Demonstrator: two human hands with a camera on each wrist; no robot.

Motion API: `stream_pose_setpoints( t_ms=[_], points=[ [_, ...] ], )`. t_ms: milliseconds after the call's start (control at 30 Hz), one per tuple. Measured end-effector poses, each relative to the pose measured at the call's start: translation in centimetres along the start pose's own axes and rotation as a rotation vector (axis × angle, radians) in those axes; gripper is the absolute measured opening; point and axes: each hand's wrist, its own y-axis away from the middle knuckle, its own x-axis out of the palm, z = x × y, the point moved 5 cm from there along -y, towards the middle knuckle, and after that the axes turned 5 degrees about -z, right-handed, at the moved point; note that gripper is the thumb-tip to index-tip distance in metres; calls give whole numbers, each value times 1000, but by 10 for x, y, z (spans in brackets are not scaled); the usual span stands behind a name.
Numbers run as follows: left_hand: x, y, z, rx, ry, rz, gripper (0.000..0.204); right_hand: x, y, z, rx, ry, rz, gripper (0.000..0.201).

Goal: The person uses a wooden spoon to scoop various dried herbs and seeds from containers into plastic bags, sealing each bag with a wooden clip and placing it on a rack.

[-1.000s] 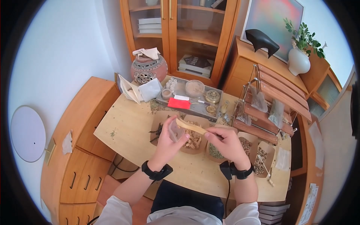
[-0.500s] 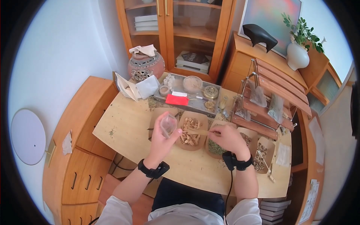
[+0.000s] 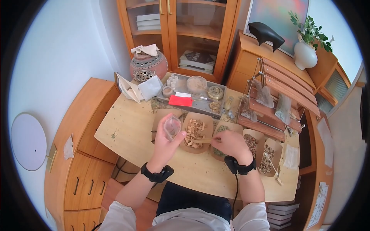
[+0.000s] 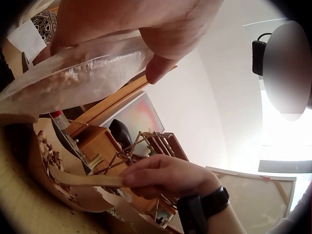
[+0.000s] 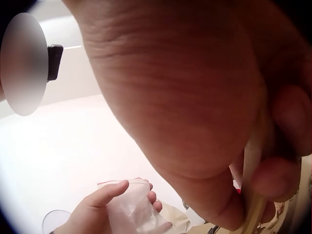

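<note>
Across the middle of the head view spreads the desk (image 3: 127, 133), with a wooden rack (image 3: 287, 86) at its right end and a grey tray (image 3: 200, 107) towards the back. In front of that stand several paper trays in a row, and the work is at one of them, the slice tray (image 3: 208, 123), which lies between the two hands.

The right hand (image 3: 233, 144) has come down: a second ago it held its tool up at the bag's mouth, and now it reaches low over the tray. Its fingers are closed on the handle end of the tool. The left hand (image 3: 165, 144) stays raised, just to the left of the slice tray, its fingers and thumb holding a clear plastic bag (image 3: 172, 127). The bag's mouth gapes upward, and something brownish shows faintly through its side in the left wrist view.

The wooden scoop (image 3: 204, 141), level at the bag a second ago, now slants down with its tip in among the dried slices (image 3: 195, 127). That suggests the work has shifted from the bag back to the tray, with the scoop being loaded. How much it carries is too small to tell.
</note>
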Motion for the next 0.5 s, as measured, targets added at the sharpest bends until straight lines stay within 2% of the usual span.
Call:
stream_pose_setpoints(
  t_ms=[200,333,400,500],
  points=[
    [0,0,-1,-8,5,-1,66,-6,-2,1,3,6,-18,25],
    [1,1,-1,-38,50,0,67,-26,-1,-8,-12,-288,-114,24],
    [1,0,1,0,-20,29,67,-40,1,-6,-38,-542,-142,25],
    [6,1,-1,42,-81,48,69,-50,12,8,-65,-689,-159,24]
  ],
)
